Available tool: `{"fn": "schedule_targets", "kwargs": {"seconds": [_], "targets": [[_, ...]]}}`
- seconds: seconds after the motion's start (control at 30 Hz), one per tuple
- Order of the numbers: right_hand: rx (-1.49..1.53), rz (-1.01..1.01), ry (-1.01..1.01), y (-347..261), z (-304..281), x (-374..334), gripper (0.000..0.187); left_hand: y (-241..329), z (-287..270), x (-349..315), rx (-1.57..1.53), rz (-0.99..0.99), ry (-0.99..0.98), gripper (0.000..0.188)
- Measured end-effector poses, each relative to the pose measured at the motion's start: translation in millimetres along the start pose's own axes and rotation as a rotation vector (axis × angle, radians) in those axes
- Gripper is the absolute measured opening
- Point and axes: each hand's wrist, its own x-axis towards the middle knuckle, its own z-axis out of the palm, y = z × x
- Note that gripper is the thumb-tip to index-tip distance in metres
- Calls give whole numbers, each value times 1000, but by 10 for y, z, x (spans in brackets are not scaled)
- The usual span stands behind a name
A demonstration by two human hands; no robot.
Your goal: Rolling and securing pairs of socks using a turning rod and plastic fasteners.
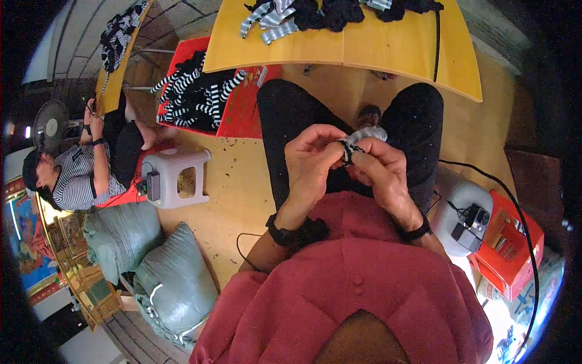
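Above my lap, both hands pinch a small black-and-white striped knit piece (348, 150) between thumbs and fingertips. My left hand (311, 159) grips its left side, and my right hand (383, 170) closes on its right side, almost touching the left. A grey-and-white striped part (368, 133) shows just beyond the right fingers; it seems to belong to the same knit. Most of the piece is hidden by my fingers, so its exact kind cannot be made out.
A yellow table (291, 48) with striped and black knits (330, 15) stands ahead. Left of it, a red bin (239, 112) holds more striped knits. Grey stools (182, 176) flank me, with green sacks (176, 273) at lower left. Another person (91, 170) sits far left. A cable (515, 200) hangs right.
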Motion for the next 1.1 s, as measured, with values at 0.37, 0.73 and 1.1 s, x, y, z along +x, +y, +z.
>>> {"fn": "schedule_targets", "kwargs": {"seconds": [0.37, 0.73, 1.1], "targets": [[-420, -315, 295, 9, 5, 111, 12, 87, -81, 38, -488, -222, -239, 22], [-90, -155, 68, -47, 21, 41, 5, 109, -5, 39, 100, 107, -61, 21], [-532, -438, 132, -107, -4, 120, 13, -72, -22, 58, 523, 523, 71, 15]]}}
